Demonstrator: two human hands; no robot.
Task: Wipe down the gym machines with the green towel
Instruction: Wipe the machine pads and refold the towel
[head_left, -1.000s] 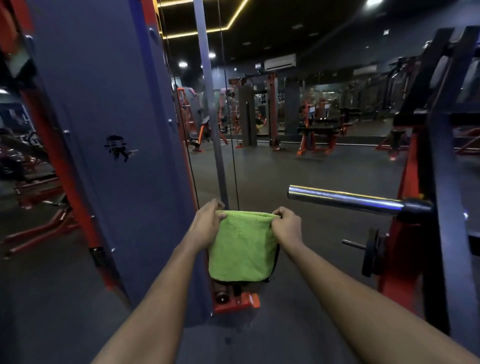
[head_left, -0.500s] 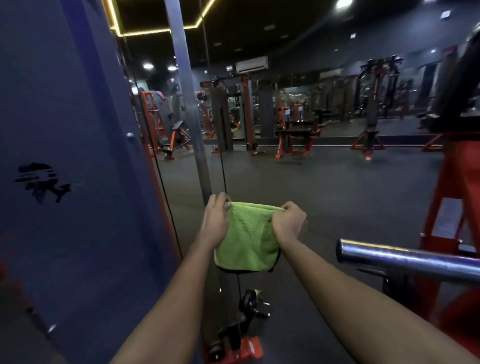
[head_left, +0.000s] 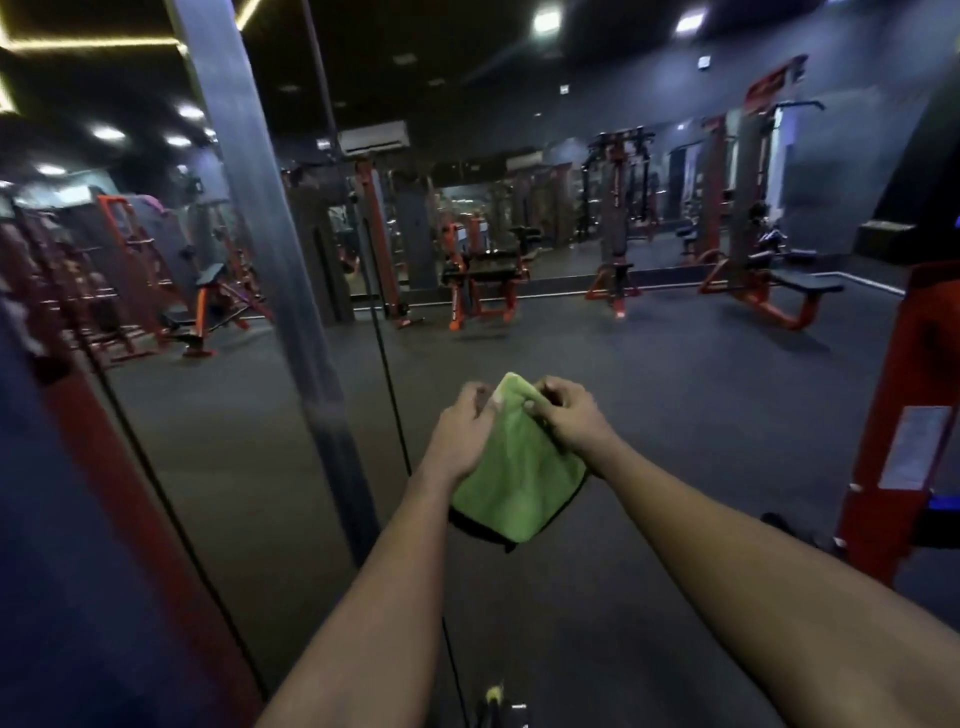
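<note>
Gym floor, dim light.

Green towel (head_left: 511, 467) is held in the air just below frame centre. It is folded, with its top bunched to a peak and its lower part hanging loose. A dark edge shows under the bottom fold. It hangs apart from every machine, over the dark floor (head_left: 701, 405).

Left hand (head_left: 460, 431) is at the towel's 10 o'clock, fingers curled on the upper left edge and gripping the cloth. Right hand (head_left: 566, 415) is at the towel's 1 o'clock, fingers curled and pinching the upper right edge. The hands sit close together with the peak of cloth between them. Both bare forearms reach in from 6 o'clock.

Grey steel upright (head_left: 270, 234) is at the towel's 9 o'clock, near the left hand, and leans in this wide view. Black cable (head_left: 382, 353) runs just beside it, between the upright and the left hand.

Red frame post (head_left: 893, 415) stands at 3 o'clock, well apart, with a pale label (head_left: 914, 447) on its face.

At 12 o'clock, across the floor, orange-and-black machines (head_left: 483, 280) line the far wall. A white air conditioner (head_left: 371, 136) is mounted above them. Ceiling lights (head_left: 545, 21) glow at 12 to 1 o'clock.
</note>
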